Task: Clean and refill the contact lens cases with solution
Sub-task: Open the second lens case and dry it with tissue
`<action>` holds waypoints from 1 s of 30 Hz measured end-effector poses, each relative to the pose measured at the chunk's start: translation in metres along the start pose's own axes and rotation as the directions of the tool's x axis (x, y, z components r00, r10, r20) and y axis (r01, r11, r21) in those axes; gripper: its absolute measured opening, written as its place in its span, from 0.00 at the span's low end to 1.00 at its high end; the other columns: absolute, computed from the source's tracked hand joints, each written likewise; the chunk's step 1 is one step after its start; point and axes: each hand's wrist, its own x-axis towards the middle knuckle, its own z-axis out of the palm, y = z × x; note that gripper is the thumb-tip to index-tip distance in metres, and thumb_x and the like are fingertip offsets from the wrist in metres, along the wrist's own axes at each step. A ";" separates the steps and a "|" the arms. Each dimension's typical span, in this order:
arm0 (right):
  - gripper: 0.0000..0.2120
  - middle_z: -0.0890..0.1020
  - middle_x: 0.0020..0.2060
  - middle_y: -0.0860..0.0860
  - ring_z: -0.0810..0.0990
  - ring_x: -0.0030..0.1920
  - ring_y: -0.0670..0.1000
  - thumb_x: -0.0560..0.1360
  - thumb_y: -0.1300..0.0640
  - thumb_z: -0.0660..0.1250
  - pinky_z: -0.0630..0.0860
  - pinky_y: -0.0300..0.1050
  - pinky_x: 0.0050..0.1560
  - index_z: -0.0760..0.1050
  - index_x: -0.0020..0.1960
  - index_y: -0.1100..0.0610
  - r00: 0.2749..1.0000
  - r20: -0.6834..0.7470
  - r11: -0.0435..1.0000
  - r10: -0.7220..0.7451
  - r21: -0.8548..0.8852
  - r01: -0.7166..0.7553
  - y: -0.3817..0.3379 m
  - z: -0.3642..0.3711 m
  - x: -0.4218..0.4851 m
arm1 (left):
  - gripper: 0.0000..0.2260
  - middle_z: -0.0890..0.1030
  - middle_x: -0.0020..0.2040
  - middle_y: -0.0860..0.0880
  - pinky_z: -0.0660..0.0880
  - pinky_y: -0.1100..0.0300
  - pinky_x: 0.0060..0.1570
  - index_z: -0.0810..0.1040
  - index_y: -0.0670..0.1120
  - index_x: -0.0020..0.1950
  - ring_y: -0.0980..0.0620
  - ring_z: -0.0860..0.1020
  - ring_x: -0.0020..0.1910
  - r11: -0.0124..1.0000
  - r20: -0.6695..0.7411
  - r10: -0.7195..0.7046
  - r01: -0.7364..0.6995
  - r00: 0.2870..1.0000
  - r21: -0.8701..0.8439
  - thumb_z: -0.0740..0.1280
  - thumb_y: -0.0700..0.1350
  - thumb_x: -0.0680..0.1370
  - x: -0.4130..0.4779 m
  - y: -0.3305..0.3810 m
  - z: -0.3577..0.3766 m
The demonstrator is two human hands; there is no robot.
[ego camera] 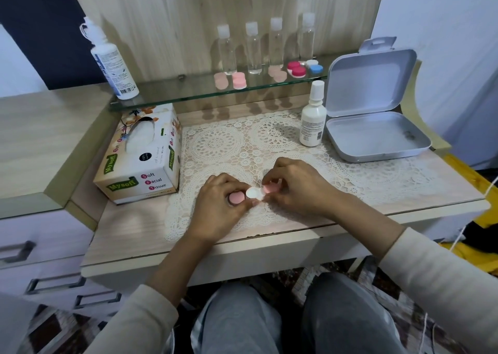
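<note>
As the lens case (254, 193) lies crosswise just right of the tissue box (140, 154), the left hand (218, 201) clasps its left cap (237, 198) in curled fingers, and the right hand (296, 187) pinches the right cap (270, 189); both are equally close.

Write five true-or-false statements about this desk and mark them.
1. The left hand and right hand both grip the pink-and-white contact lens case. True.
2. The grey tin is closed. False: its lid stands open.
3. Four clear bottles stand on the glass shelf. True.
4. The tissue box lies right of the hands. False: it lies to their left.
5. The small white bottle stands beside the tin. True.
</note>
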 end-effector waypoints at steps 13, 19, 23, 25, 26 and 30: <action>0.09 0.79 0.46 0.52 0.73 0.42 0.47 0.73 0.58 0.67 0.68 0.38 0.46 0.81 0.52 0.56 0.989 -0.103 0.993 0.109 0.059 -0.104 0.025 -0.010 -0.014 | 0.12 0.78 0.46 0.52 0.66 0.60 0.49 0.83 0.48 0.50 0.53 0.73 0.49 1.000 0.017 -0.004 0.004 1.000 0.005 0.75 0.49 0.68 0.000 -0.001 -0.001; 0.15 0.80 0.52 0.51 0.74 0.50 0.51 0.71 0.56 0.68 0.67 0.40 0.50 0.79 0.56 0.57 0.988 -0.126 0.996 0.090 0.038 -0.086 0.022 -0.008 -0.014 | 0.12 0.77 0.45 0.53 0.64 0.67 0.46 0.83 0.49 0.50 0.53 0.73 0.48 1.000 0.018 -0.005 0.005 1.000 0.008 0.75 0.49 0.68 0.000 -0.002 0.000; 0.20 0.79 0.52 0.45 0.68 0.51 0.48 0.67 0.47 0.72 0.62 0.40 0.48 0.79 0.56 0.52 0.992 -0.125 0.999 0.032 -0.026 -0.036 0.014 0.001 -0.012 | 0.12 0.78 0.45 0.52 0.66 0.64 0.47 0.83 0.49 0.49 0.53 0.73 0.48 1.000 0.019 -0.005 0.005 1.000 0.005 0.75 0.49 0.68 0.000 -0.002 -0.001; 0.16 0.79 0.50 0.45 0.69 0.51 0.49 0.67 0.47 0.72 0.64 0.41 0.48 0.80 0.53 0.51 0.991 -0.133 0.999 0.033 0.012 -0.031 0.011 0.006 -0.010 | 0.11 0.78 0.45 0.53 0.66 0.67 0.47 0.83 0.49 0.49 0.53 0.73 0.48 1.000 0.018 -0.003 0.003 1.000 -0.005 0.75 0.48 0.68 0.000 -0.001 -0.001; 0.13 0.79 0.49 0.45 0.69 0.50 0.50 0.67 0.49 0.73 0.65 0.42 0.48 0.81 0.51 0.50 0.989 -0.142 0.999 0.032 0.046 -0.025 0.010 0.008 -0.010 | 0.11 0.78 0.45 0.52 0.66 0.67 0.47 0.83 0.49 0.49 0.53 0.73 0.48 1.000 0.020 -0.004 0.004 1.000 -0.010 0.75 0.48 0.68 -0.001 -0.001 -0.001; 0.09 0.81 0.46 0.46 0.71 0.47 0.51 0.67 0.53 0.74 0.65 0.42 0.46 0.82 0.47 0.52 0.986 -0.164 0.994 0.027 0.109 -0.009 0.010 0.013 -0.010 | 0.11 0.78 0.45 0.52 0.68 0.62 0.48 0.83 0.49 0.49 0.53 0.74 0.49 0.999 0.031 -0.026 0.027 0.999 -0.033 0.75 0.48 0.67 -0.001 -0.001 -0.003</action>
